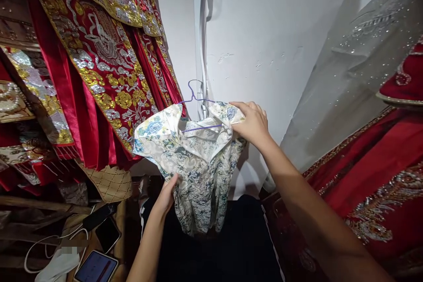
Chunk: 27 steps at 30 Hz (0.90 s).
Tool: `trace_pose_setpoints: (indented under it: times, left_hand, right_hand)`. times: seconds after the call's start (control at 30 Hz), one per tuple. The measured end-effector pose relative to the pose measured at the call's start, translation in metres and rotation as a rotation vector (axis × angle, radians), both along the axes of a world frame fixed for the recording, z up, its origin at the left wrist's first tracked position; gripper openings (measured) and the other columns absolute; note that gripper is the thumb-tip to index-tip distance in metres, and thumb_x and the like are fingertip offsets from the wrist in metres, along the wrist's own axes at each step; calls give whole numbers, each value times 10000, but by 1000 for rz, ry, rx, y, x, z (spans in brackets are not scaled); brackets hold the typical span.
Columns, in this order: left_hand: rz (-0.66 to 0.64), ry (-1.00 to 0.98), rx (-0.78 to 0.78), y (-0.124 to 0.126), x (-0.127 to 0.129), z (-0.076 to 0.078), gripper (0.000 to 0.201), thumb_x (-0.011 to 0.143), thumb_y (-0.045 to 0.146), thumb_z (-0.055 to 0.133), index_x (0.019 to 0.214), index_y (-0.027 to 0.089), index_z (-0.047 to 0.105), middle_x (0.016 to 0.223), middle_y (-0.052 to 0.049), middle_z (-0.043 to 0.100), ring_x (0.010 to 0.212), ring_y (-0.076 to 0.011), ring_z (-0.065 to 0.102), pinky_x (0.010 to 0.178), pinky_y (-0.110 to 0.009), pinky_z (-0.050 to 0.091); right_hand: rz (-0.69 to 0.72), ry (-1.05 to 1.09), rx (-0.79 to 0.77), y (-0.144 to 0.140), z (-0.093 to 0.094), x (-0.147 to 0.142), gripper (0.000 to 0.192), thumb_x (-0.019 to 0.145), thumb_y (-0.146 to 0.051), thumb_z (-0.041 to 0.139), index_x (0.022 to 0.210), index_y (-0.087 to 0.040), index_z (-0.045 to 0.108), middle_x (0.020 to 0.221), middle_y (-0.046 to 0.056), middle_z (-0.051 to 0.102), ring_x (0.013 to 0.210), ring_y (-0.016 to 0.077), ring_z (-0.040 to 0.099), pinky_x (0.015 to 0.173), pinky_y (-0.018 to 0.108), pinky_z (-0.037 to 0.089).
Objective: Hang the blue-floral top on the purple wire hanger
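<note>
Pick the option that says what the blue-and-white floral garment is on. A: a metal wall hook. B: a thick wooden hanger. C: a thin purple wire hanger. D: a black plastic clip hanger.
C: the blue-and-white floral garment sits on a thin purple wire hanger, whose hook shows above the collar.

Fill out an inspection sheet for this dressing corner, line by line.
Surface: wooden shelf at lower left.
Job's things: floral garment on a purple wire hanger.
Clutter: two phones, a tablet.
Grips: left hand grasps the garment's lower part; right hand grasps its shoulder.
Cables: white cable looped by the phones.
Surroundings: red embroidered robes at left, white wall, sheer sequined fabric at right.
</note>
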<state>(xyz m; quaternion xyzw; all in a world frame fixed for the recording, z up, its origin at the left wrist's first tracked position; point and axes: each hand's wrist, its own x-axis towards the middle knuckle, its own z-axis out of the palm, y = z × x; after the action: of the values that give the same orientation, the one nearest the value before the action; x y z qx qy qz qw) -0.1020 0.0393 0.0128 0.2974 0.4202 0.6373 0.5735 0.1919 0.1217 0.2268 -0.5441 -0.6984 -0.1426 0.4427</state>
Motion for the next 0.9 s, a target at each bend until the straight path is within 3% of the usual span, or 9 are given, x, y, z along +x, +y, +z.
trace_pose_setpoints:
  times: [0.13, 0.23, 0.33, 0.5, 0.57, 0.63, 0.73, 0.83, 0.9]
  left_hand:
    - [-3, 75, -140, -5, 8, 20, 591, 693, 464, 860, 1203, 249, 652, 1514, -100, 506, 1467, -360, 361, 1233, -511, 265]
    - [62, 78, -23, -4, 19, 44, 589, 722, 420, 844, 1245, 252, 633, 1488, -94, 538, 1426, -329, 439, 1208, -461, 330]
    - [93, 130, 136, -5, 25, 52, 566, 762, 395, 806, 1270, 224, 628, 1406, -97, 615, 1350, -306, 534, 1159, -424, 396]
    - [115, 189, 60, -21, 29, 21, 515, 779, 360, 756, 1233, 140, 650, 1229, -126, 714, 1199, -312, 642, 1051, -416, 487]
    - [170, 68, -31, -28, 35, 7, 546, 812, 369, 718, 1308, 170, 605, 1268, -114, 698, 1225, -299, 631, 1052, -410, 490]
    - [192, -57, -95, -33, 43, -2, 577, 840, 415, 701, 1366, 218, 567, 1337, -94, 665, 1279, -288, 598, 1088, -411, 469]
    - [84, -214, -68, -42, 54, -7, 647, 856, 600, 640, 1394, 249, 562, 1386, -83, 636, 1359, -303, 528, 1152, -434, 419]
    - [-27, -290, -24, -52, 58, -10, 718, 832, 649, 642, 1416, 240, 555, 1373, -94, 645, 1375, -315, 509, 1177, -448, 398]
    - [-65, -273, -37, -58, 58, -11, 718, 815, 526, 733, 1442, 241, 528, 1376, -95, 643, 1350, -310, 537, 1178, -442, 399]
  right_hand:
    - [-2, 8, -10, 5, 10, -4, 521, 757, -399, 689, 1268, -307, 654, 990, 85, 571, 1021, 330, 541, 899, 446, 378]
    - [-27, 3, -9, 13, 18, 0, 487, 766, -408, 678, 1236, -283, 647, 1011, 98, 566, 1039, 346, 529, 905, 461, 381]
    - [-83, 31, -12, 8, 11, 11, 458, 778, -405, 666, 1209, -257, 620, 1071, 122, 572, 1069, 365, 520, 916, 489, 393]
    - [-39, 37, -116, -37, -37, 9, 682, 775, -388, 676, 1408, -229, 480, 1305, 182, 518, 1269, 438, 423, 1003, 620, 354]
    - [116, 15, -181, -56, -55, -8, 857, 777, -436, 697, 1535, -286, 327, 1493, 166, 399, 1433, 458, 234, 1083, 697, 240]
    - [379, 18, -276, -71, -70, -29, 870, 804, -491, 688, 1560, -335, 286, 1578, 116, 341, 1501, 424, 124, 1131, 689, 203]
    - [608, 261, -285, -86, -99, -59, 625, 886, -488, 606, 1462, -299, 454, 1528, 105, 437, 1468, 345, 291, 1161, 553, 295]
    - [377, 720, -188, -101, -144, -76, 368, 903, -468, 584, 1173, -218, 595, 1223, 130, 619, 1179, 296, 566, 1040, 458, 435]
    - [273, 915, -300, -111, -179, -80, 298, 884, -500, 613, 975, -217, 582, 949, 81, 639, 906, 251, 613, 860, 395, 496]
